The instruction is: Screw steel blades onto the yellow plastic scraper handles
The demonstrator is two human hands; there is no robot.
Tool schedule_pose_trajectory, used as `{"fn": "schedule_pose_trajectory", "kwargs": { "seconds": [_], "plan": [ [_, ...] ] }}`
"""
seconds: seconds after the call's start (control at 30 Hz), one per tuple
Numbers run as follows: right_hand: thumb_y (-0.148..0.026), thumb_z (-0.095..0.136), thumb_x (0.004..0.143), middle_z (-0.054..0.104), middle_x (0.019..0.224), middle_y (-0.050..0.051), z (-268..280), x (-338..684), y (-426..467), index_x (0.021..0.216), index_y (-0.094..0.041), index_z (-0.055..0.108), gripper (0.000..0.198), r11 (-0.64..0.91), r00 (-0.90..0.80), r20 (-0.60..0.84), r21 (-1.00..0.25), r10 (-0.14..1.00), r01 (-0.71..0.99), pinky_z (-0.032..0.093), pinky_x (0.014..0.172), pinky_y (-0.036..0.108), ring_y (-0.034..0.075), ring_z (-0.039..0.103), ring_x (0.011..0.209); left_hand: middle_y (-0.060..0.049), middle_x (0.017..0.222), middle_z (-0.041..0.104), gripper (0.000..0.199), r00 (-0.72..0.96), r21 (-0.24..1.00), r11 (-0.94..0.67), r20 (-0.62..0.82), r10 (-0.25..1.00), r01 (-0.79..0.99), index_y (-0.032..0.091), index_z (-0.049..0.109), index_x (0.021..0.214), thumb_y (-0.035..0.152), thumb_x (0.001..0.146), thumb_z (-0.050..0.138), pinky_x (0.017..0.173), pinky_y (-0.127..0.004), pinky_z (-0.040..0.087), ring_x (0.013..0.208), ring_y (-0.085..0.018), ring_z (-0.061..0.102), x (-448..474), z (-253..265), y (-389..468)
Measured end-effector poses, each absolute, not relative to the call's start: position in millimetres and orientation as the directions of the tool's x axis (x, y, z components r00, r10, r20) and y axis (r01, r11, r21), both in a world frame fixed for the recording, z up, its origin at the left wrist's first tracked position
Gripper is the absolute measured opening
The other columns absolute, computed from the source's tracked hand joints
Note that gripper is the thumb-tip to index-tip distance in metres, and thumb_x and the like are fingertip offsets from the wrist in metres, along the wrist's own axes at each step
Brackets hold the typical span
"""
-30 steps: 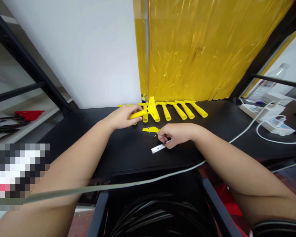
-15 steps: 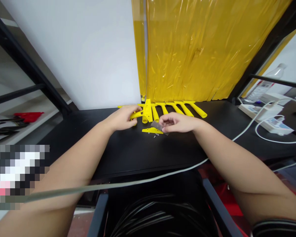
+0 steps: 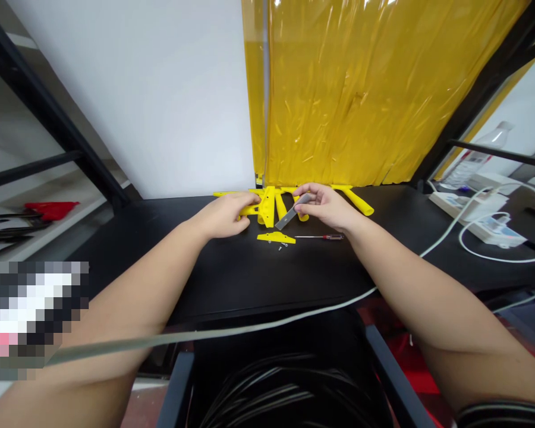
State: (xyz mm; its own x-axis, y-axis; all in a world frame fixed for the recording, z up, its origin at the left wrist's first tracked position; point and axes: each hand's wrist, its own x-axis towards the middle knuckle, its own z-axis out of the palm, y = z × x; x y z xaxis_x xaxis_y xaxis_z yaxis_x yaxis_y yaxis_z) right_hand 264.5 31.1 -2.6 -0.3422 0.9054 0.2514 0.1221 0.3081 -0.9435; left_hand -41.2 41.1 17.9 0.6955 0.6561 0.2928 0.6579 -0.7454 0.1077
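My left hand point(image 3: 226, 215) is closed around a yellow plastic scraper handle point(image 3: 266, 207), whose flat, holed head points up and faces right. Between the thumb and fingers of my right hand point(image 3: 321, 205) is a flat grey metal blade point(image 3: 289, 217). The blade slants down to the left, and its lower end is close to the handle's head; I cannot tell whether they touch. Below them on the black table lie a loose yellow plate point(image 3: 276, 238) with pointed ends, several small screws point(image 3: 280, 248) and a thin screwdriver point(image 3: 325, 237) with a red-and-dark handle.
More yellow handles point(image 3: 359, 202) lie in a row along the back of the black table point(image 3: 249, 279), against a yellow plastic sheet point(image 3: 361, 95). A white cable point(image 3: 294, 321) crosses before me. Power strips point(image 3: 494, 229) and a clear bottle point(image 3: 477, 154) stand at the right.
My right hand has moved up and slightly right with the blade, which now shows more fully and slants the other way. The screwdriver has come into view. My left hand has hardly moved.
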Motion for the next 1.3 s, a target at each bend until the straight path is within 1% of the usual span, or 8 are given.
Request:
{"fn": "schedule_pose_trajectory", "kwargs": {
  "seconds": [0.27,0.57,0.7,0.8,0.93,1.07,1.17,1.3],
  "plan": [
    [-0.043,0.096,0.068,0.072,0.085,0.001,-8,252,26,0.092,-0.018,0.069,0.044,0.220,-0.370,0.218,-0.975,0.903,-0.036,0.065,0.080,0.032,0.015,0.074,0.079,-0.016,0.137,0.061,0.064,0.723,0.084,-0.770,0.293,0.626,0.633,0.018,0.048,0.149,0.018,0.085,0.055,0.091,-0.041,0.055,0.112,-0.029,0.067,-28,15,29],
    [-0.033,0.095,0.070,0.072,0.084,0.000,-9,251,29,0.114,-0.019,0.068,0.053,0.228,-0.324,0.225,-0.973,0.919,-0.029,0.063,0.068,0.029,0.013,0.069,0.068,-0.016,0.137,0.063,0.065,0.748,0.069,-0.779,0.237,0.619,0.623,0.016,0.048,0.152,0.018,0.087,0.055,0.092,-0.041,0.056,0.115,-0.029,0.067,-21,16,24],
    [-0.038,0.094,0.070,0.072,0.081,0.001,-10,254,33,0.098,-0.017,0.070,0.042,0.259,-0.296,0.253,-0.966,0.921,-0.018,0.059,0.065,0.028,0.013,0.067,0.067,-0.016,0.140,0.062,0.066,0.748,0.075,-0.776,0.224,0.625,0.626,0.016,0.048,0.153,0.019,0.087,0.055,0.095,-0.042,0.057,0.119,-0.030,0.066,-21,16,24],
    [-0.044,0.092,0.073,0.071,0.082,0.001,-10,255,35,0.088,-0.018,0.071,0.037,0.368,-0.264,0.361,-0.930,0.895,-0.025,0.057,0.067,0.029,0.012,0.063,0.066,-0.016,0.142,0.062,0.066,0.749,0.079,-0.778,0.229,0.622,0.623,0.015,0.048,0.153,0.019,0.088,0.055,0.102,-0.042,0.056,0.128,-0.031,0.063,-22,15,26],
    [-0.046,0.085,0.081,0.067,0.075,-0.003,-7,256,33,0.089,-0.021,0.072,0.029,0.558,-0.166,0.543,-0.828,0.823,0.054,0.054,0.066,0.029,0.012,0.059,0.064,-0.016,0.144,0.061,0.064,0.743,0.088,-0.768,0.207,0.637,0.634,0.014,0.050,0.151,0.020,0.087,0.057,0.109,-0.043,0.053,0.132,-0.030,0.061,-23,14,28],
    [-0.038,0.075,0.089,0.077,0.088,0.003,-3,255,25,0.096,-0.022,0.078,0.017,0.656,-0.196,0.631,-0.745,0.751,0.120,0.059,0.084,0.036,0.018,0.072,0.083,-0.017,0.138,0.064,0.063,0.725,0.093,-0.746,0.182,0.664,0.659,0.012,0.052,0.149,0.021,0.087,0.057,0.108,-0.046,0.054,0.128,-0.031,0.063,-22,14,29],
    [-0.030,0.072,0.089,0.081,0.097,0.006,-4,254,22,0.097,-0.021,0.082,0.016,0.654,-0.263,0.602,-0.728,0.754,0.207,0.058,0.090,0.039,0.022,0.075,0.093,-0.018,0.137,0.064,0.058,0.708,0.084,-0.725,0.164,0.687,0.684,0.011,0.057,0.144,0.022,0.088,0.055,0.109,-0.047,0.053,0.127,-0.033,0.062,-21,16,28],
    [-0.030,0.073,0.087,0.081,0.091,0.006,-10,251,24,0.097,-0.019,0.084,0.018,0.578,-0.343,0.486,-0.773,0.804,0.259,0.059,0.082,0.037,0.020,0.074,0.082,-0.019,0.134,0.064,0.057,0.689,0.071,-0.702,0.147,0.710,0.708,0.009,0.057,0.145,0.025,0.090,0.054,0.108,-0.047,0.053,0.127,-0.033,0.063,-18,17,26]
  ]
}}
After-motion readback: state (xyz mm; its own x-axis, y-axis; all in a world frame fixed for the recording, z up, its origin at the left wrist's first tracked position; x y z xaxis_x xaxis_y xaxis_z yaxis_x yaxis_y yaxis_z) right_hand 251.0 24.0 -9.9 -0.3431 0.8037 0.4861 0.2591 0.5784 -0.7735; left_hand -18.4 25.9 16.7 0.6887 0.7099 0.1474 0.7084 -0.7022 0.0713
